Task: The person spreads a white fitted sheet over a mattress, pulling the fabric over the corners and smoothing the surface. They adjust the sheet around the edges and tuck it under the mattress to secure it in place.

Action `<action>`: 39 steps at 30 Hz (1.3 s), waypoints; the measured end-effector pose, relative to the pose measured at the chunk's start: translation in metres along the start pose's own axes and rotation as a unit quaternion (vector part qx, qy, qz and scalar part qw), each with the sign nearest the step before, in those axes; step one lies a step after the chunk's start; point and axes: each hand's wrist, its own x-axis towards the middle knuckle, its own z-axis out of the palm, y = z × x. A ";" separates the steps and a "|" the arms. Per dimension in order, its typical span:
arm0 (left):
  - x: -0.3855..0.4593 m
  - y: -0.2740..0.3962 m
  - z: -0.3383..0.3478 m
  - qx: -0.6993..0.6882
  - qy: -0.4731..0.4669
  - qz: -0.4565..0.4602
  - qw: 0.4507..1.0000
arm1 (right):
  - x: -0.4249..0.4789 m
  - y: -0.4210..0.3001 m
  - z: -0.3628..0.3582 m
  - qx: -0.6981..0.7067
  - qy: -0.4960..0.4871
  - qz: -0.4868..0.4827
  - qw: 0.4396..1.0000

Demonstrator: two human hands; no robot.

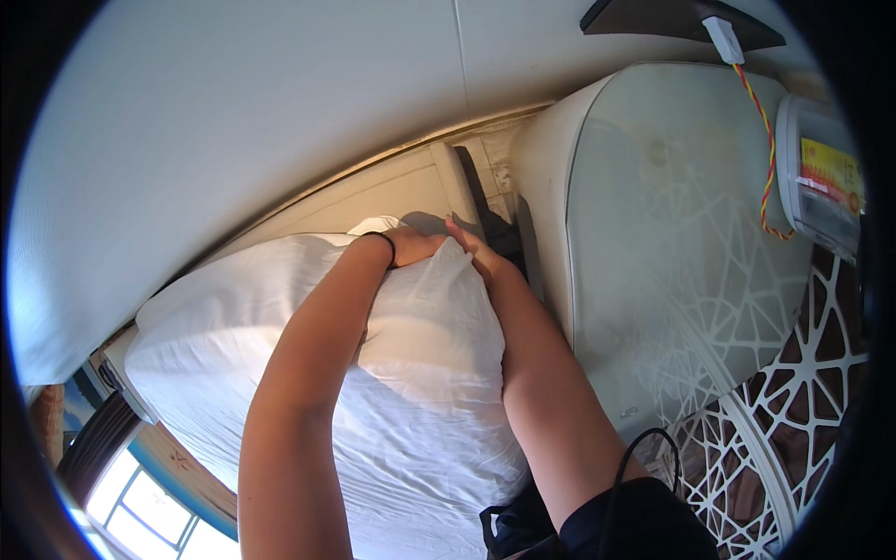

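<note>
A white cloth cover (427, 420), wrinkled and pulled over a bulky cushion or mattress, fills the middle of the view. My left hand (416, 246), with a black band at the wrist, lies at its far edge, the fingers partly hidden behind a raised fold. My right hand (479, 250) is at the other side of that fold, pressed against the cloth near the corner. The two hands are close together, and the peak of white cloth stands between them. Beyond them is a beige padded panel (364, 192).
A glossy cabinet or table top (630, 210) stands at the right, beside a white openwork lattice panel (805, 402). A clear container (826, 175) and a red-yellow twisted cord (759, 105) are at the upper right. A pale wall (245, 105) rises beyond; a window (150, 504) is at lower left.
</note>
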 end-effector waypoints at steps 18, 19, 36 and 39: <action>-0.051 -0.007 0.021 -0.252 0.426 0.113 0.862 | -0.135 0.081 0.014 -0.339 0.211 -0.367 0.840; -0.061 -0.005 0.039 -0.186 0.462 0.116 0.860 | -0.134 0.095 -0.006 -0.279 0.182 -0.357 0.873; -0.068 0.188 0.538 -0.183 0.593 -0.129 0.774 | -0.257 0.226 0.009 -0.707 0.173 -0.529 0.437; -0.059 0.203 0.538 -0.203 0.543 -0.149 0.801 | -0.243 0.254 0.038 -0.819 0.045 -0.452 0.351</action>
